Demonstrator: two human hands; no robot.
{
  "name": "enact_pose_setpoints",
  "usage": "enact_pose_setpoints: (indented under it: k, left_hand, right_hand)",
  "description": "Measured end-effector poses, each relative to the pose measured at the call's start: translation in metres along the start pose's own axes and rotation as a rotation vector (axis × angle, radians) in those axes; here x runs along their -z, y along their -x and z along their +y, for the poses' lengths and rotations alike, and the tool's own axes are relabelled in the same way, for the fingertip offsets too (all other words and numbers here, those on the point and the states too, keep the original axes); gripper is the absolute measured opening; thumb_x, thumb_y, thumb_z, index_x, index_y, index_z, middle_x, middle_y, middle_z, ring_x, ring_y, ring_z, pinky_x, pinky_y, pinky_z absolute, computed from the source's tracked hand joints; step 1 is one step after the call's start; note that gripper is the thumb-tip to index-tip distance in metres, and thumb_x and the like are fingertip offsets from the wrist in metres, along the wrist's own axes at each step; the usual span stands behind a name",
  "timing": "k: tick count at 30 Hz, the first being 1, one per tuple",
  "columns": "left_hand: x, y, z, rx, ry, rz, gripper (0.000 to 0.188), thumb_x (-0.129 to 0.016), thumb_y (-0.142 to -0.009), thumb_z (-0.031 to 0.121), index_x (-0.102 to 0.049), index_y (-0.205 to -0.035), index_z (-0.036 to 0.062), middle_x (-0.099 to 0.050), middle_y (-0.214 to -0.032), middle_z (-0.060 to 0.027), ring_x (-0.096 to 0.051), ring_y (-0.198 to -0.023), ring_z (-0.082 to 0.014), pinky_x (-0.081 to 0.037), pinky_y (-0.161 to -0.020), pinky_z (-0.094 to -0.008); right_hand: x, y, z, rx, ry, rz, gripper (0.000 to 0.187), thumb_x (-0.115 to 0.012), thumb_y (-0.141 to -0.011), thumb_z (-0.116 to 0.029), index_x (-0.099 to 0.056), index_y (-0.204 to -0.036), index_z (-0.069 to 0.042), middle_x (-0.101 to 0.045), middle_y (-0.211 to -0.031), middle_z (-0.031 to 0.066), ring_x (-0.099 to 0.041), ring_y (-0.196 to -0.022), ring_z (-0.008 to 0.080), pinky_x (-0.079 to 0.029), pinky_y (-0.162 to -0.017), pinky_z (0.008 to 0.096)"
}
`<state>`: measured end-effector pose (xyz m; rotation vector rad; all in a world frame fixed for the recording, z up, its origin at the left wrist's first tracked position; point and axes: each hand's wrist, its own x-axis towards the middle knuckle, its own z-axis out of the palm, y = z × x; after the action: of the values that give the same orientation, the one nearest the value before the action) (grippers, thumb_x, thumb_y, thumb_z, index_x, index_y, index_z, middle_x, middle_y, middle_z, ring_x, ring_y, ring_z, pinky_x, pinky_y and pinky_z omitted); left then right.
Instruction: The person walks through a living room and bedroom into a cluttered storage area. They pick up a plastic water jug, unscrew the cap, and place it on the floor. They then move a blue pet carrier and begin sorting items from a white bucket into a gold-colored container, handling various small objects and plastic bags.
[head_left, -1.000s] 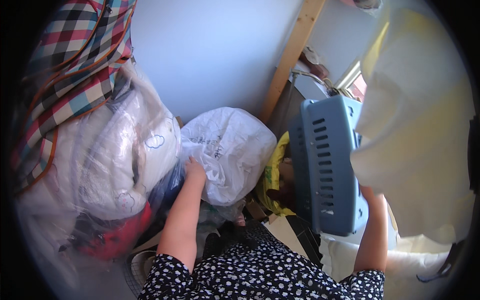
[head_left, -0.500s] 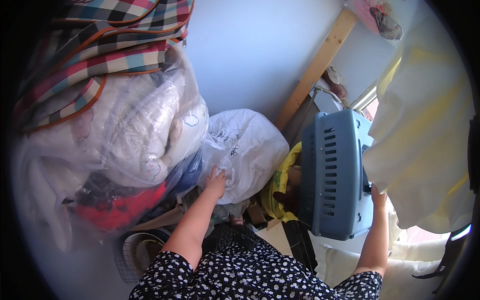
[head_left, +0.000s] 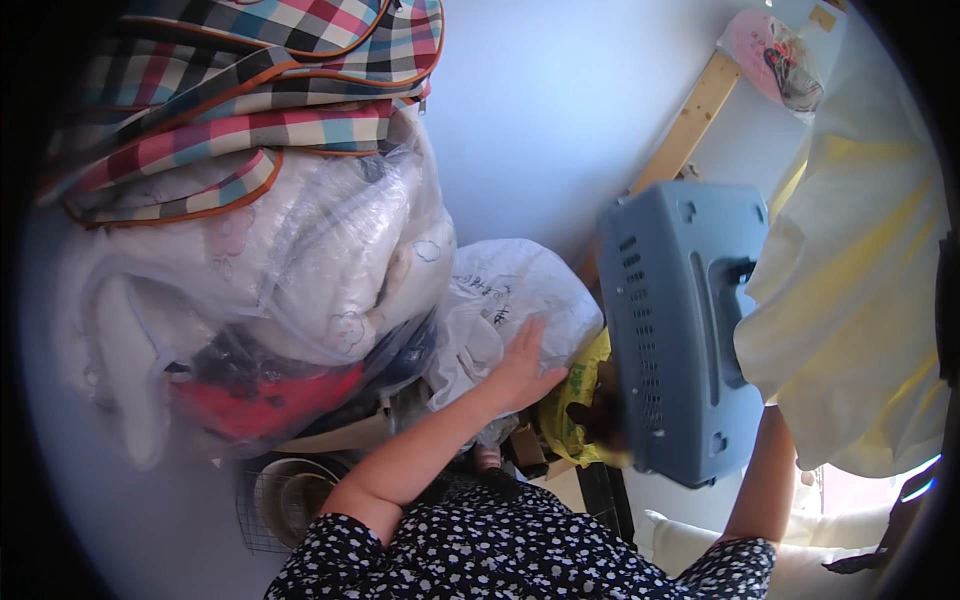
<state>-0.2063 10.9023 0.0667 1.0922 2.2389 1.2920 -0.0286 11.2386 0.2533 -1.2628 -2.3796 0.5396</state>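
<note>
My left hand (head_left: 524, 368) reaches out flat with its fingers stretched, in front of a white plastic bag (head_left: 540, 275) with dark writing; whether it touches the bag I cannot tell. To its right a blue-grey plastic pet carrier (head_left: 690, 390) stands tilted on end, slotted vents on its left side and a recessed handle on its right. My right forearm (head_left: 762, 480) rises beside the carrier's lower right corner. The right hand itself is hidden behind a pale yellow-white curtain (head_left: 850, 270). A yellow bag (head_left: 570, 415) sits between the white bag and the carrier.
At left, a checked fabric bag (head_left: 240, 130) lies on a clear bag of white bedding (head_left: 330, 240), with red cloth (head_left: 255, 400) beneath. A wire basket (head_left: 262, 505) stands low at left. A wooden beam (head_left: 690, 120) leans on the wall; a pink plastic bag (head_left: 765, 60) hangs top right.
My left hand has moved right across the white bag. The pet carrier has turned, showing more of its handle side. My right hand has gone out of sight behind the curtain.
</note>
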Motion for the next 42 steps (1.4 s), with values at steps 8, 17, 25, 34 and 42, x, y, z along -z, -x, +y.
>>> enact_pose_setpoints:
  k: [8, 17, 25, 34, 42]
  left_hand:
    - [0.004, -0.029, 0.019, -0.065, 0.732, -0.006, 0.108, -0.065, -0.086, 0.030, 0.024, -0.140, 0.0018, -0.007, -0.151, -0.0240, -0.015, -0.139, -0.0341, -0.015, -0.113, -0.0392]
    - [0.022, -0.063, -0.007, 0.093, 0.859, 0.052, 0.111, -0.063, -0.087, 0.025, 0.036, -0.134, 0.0034, -0.014, -0.149, -0.0241, -0.033, -0.132, -0.0323, -0.030, -0.107, -0.0372]
    - [0.007, -0.094, -0.037, 0.380, 1.079, 0.103, 0.109, -0.062, -0.086, 0.032, 0.030, -0.140, 0.0102, -0.027, -0.145, -0.0235, -0.037, -0.130, -0.0330, -0.030, -0.104, -0.0482]
    - [-0.016, -0.107, -0.055, 0.512, 1.099, 0.016, 0.092, -0.058, -0.089, 0.033, 0.013, -0.146, 0.0205, -0.031, -0.145, -0.0138, -0.029, -0.135, -0.0279, -0.024, -0.106, -0.0520]
    - [-0.010, -0.106, -0.044, 0.199, -0.164, 0.621, 0.093, -0.065, -0.081, 0.019, 0.000, -0.147, 0.0036, -0.009, -0.149, -0.0247, -0.024, -0.135, -0.0383, -0.028, -0.107, -0.0447]
  right_hand:
    - [-0.062, -0.024, -0.156, 0.516, -0.186, -0.021, 0.035, -0.069, -0.080, -0.039, -0.065, -0.078, -0.004, -0.056, -0.057, 0.0043, -0.053, -0.055, 0.0098, -0.040, -0.052, 0.0280]
    - [-0.156, -0.090, -0.200, 0.619, -0.179, -0.197, 0.034, -0.067, -0.079, -0.039, -0.067, -0.087, -0.005, -0.052, -0.056, 0.0071, -0.051, -0.054, 0.0183, -0.043, -0.056, 0.0333]
    - [-0.229, -0.126, -0.191, 0.680, -0.214, -0.182, 0.040, -0.067, -0.078, -0.041, -0.065, -0.081, -0.002, -0.056, -0.059, 0.0122, -0.053, -0.055, 0.0252, -0.044, -0.058, 0.0370]
    - [-0.246, -0.113, -0.170, 0.780, -0.048, -0.358, 0.033, -0.066, -0.082, -0.036, -0.063, -0.082, -0.003, -0.058, -0.061, 0.0168, -0.058, -0.058, 0.0326, -0.045, -0.057, 0.0391]
    - [-0.262, -0.111, -0.178, 0.998, 0.139, -0.323, 0.034, -0.064, -0.084, -0.035, -0.055, -0.097, -0.005, -0.062, -0.064, 0.0146, -0.063, -0.062, 0.0319, -0.050, -0.059, 0.0400]
